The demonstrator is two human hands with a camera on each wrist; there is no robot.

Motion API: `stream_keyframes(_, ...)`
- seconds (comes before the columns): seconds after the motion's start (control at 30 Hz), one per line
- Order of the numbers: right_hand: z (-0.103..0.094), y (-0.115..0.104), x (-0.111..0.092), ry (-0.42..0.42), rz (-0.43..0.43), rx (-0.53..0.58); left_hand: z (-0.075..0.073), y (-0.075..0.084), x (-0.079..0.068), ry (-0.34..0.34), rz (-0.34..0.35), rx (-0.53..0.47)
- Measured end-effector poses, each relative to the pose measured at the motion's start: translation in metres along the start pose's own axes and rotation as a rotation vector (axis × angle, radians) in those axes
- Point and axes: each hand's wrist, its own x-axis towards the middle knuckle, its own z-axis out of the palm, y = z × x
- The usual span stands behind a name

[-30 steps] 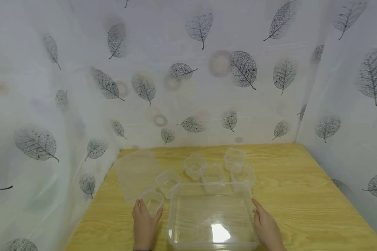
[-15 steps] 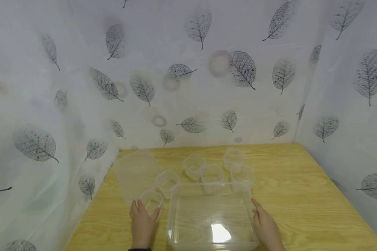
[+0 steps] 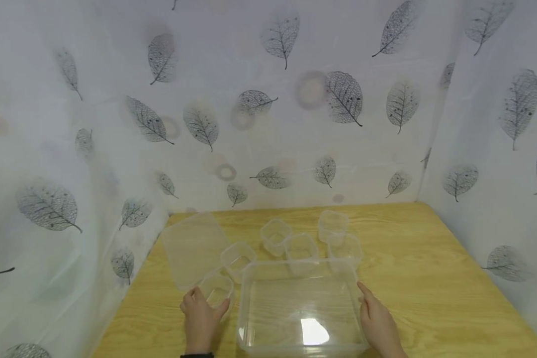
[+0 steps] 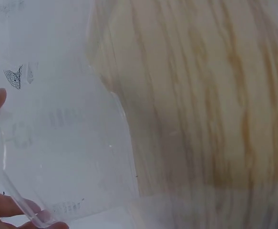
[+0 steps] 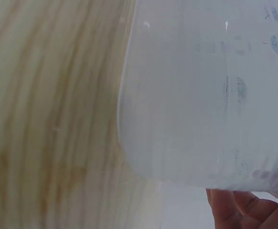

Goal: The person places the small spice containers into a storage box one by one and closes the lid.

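Head view: I record the left hand (image 3: 201, 318) grasping a small, clear, square plastic container (image 3: 217, 292), between thumb and fingers, at its one o'clock. At three o'clock stands a large, clear, rectangular plastic container (image 3: 301, 298); the right hand (image 3: 379, 323) touches its three-o'clock wall, though I cannot tell whether it grips. Five more small clear containers (image 3: 277, 237) stand toward one to two o'clock on the yellow wood-grain tabletop (image 3: 429, 278).

We've head cam facing forward-down over the tabletop (image 3: 429, 278), wrist cams close on small tub (image 4: 67, 148) (left) and big box (image 5: 191, 109) (right), both shared with head.
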Motion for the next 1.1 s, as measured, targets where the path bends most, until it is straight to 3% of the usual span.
stream_keyframes(0.23,-0.001,-0.002,0.001,0.005,0.0,0.0,-0.005,0.001,0.002,-0.111,-0.032,-0.01)
stream_keyframes(0.53,-0.001,-0.001,0.003,0.009,-0.013,-0.003,-0.007,0.001,0.002,-0.126,-0.04,0.015)
stream_keyframes(0.7,-0.001,0.0,0.003,0.02,-0.019,-0.009,-0.012,0.005,0.0,-0.097,-0.034,0.021)
stream_keyframes(0.83,0.0,0.0,0.003,0.044,-0.031,-0.02,-0.017,0.011,0.0,-0.039,0.009,0.005)
stream_keyframes(1.1,-0.001,-0.002,0.003,-0.018,0.012,0.0,-0.033,0.03,-0.002,0.072,0.105,-0.01)
